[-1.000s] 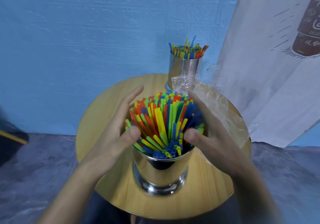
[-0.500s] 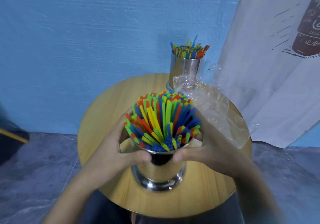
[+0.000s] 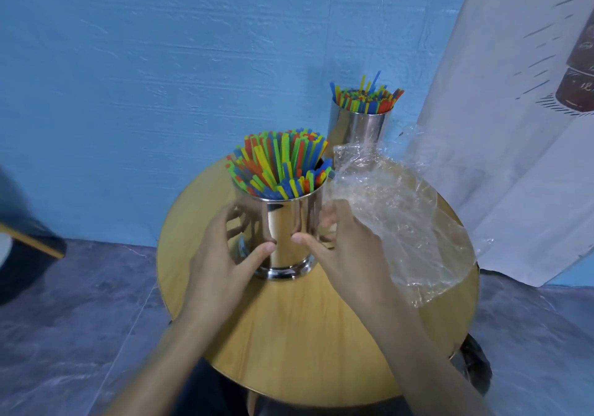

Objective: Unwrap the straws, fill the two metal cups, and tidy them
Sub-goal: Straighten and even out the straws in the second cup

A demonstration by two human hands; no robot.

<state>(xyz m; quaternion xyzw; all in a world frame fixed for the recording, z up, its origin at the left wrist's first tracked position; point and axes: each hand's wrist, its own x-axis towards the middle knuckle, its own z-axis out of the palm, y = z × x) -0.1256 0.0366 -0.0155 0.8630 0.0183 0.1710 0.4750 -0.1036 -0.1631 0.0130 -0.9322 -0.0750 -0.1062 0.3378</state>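
Observation:
A shiny metal cup (image 3: pixel 286 222) stands upright on the round wooden table (image 3: pixel 305 335), packed with colourful straws (image 3: pixel 279 165). My left hand (image 3: pixel 218 255) wraps the cup's left side and my right hand (image 3: pixel 344 251) wraps its right side, thumbs nearly meeting at the front. A second metal cup (image 3: pixel 360 126), also holding coloured straws (image 3: pixel 366 96), stands at the table's far edge. An empty clear plastic wrapper (image 3: pixel 401 219) lies on the table's right half, beside my right hand.
A blue wall (image 3: pixel 160 62) runs close behind the table. A white printed sheet (image 3: pixel 514 126) hangs at the right, near the wrapper. A dark object with a yellow edge (image 3: pixel 29 248) sits at the left above the grey floor (image 3: pixel 80 319).
My hands slid down from the straw tops to the cup's sides and now grip it. The cup sits farther from me, closer to the second cup.

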